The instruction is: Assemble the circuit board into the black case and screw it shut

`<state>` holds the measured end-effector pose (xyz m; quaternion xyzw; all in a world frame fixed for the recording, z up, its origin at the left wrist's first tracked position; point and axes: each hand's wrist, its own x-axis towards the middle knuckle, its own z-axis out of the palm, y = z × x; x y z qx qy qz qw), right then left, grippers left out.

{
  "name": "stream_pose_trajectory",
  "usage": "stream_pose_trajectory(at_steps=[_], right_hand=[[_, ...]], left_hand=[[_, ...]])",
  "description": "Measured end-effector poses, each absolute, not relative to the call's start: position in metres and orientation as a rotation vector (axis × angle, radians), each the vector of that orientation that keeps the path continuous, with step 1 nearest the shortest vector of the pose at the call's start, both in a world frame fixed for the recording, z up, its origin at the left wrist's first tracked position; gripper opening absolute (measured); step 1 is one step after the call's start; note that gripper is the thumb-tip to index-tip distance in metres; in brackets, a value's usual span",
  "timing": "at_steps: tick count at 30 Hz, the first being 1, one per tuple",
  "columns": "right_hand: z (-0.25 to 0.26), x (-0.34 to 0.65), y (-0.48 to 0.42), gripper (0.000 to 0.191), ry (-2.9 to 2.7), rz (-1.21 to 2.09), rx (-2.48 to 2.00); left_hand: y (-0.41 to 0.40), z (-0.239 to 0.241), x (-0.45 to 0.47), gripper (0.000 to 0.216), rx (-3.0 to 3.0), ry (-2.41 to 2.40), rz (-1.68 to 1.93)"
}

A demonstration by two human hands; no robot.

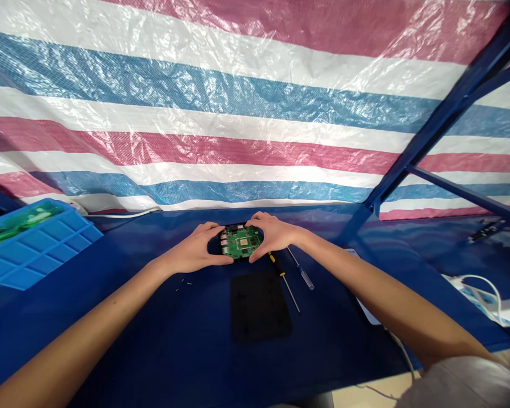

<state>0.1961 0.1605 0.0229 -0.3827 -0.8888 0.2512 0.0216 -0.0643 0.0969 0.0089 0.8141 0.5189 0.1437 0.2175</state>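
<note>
Between my two hands is a green circuit board (243, 241) with silver ports along its left side and a pale chip near its middle. My left hand (199, 246) grips its left edge, thumb at the near corner and fingers at the far one. On the opposite edge, my right hand (274, 233) is curled around the board in the same way. What lies under the board is hard to make out. A flat black panel (260, 306) rests on the blue table just nearer to me. Several tiny screws (183, 283) lie to the left.
Right of the panel lie a yellow-and-black screwdriver (284, 275) and a clear blue-handled screwdriver (305, 276). A phone-like white device (369, 311) is partly under my right forearm. At left stands a blue bin (46, 243) holding green items. Striped sheeting (238, 141) hangs behind the table.
</note>
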Motion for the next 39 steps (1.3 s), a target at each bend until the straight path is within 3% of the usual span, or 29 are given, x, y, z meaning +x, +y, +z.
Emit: stream_pose_trajectory(at_steps=[10,39], right_hand=[[0.018,0.193,0.16,0.11,-2.738,0.737,-1.153],[0.014,0.192,0.16,0.107,-2.758,0.731,-1.145]], left_hand=[[0.101,0.009,-0.059,0.092,2.221,1.405,0.392],[0.108,0.002,-0.065,0.086,2.251,1.395,0.429]])
